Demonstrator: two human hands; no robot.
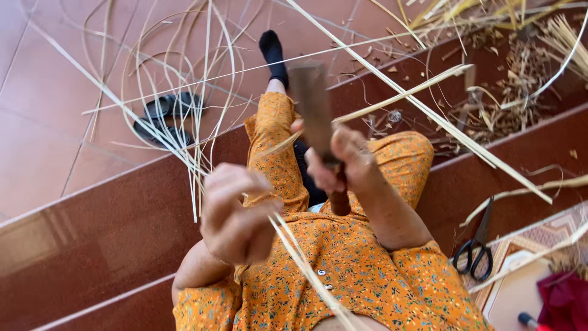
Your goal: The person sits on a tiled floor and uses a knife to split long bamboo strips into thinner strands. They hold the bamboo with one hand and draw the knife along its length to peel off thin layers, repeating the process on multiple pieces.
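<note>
Pale bamboo strip (294,254) runs from the near side up through the closed left hand (236,211), which grips it. Just to the right, the right hand (343,162) is closed around a knife handle (339,199), its broad blade (312,107) pointing far.

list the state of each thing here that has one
knife: upright, blurred, gripped by right hand
bamboo strip: pinched in left hand, running to the knife
scissors: shut, lying on the step
sandals: off the feet, on the tiles
loose strips: scattered over the steps
</note>
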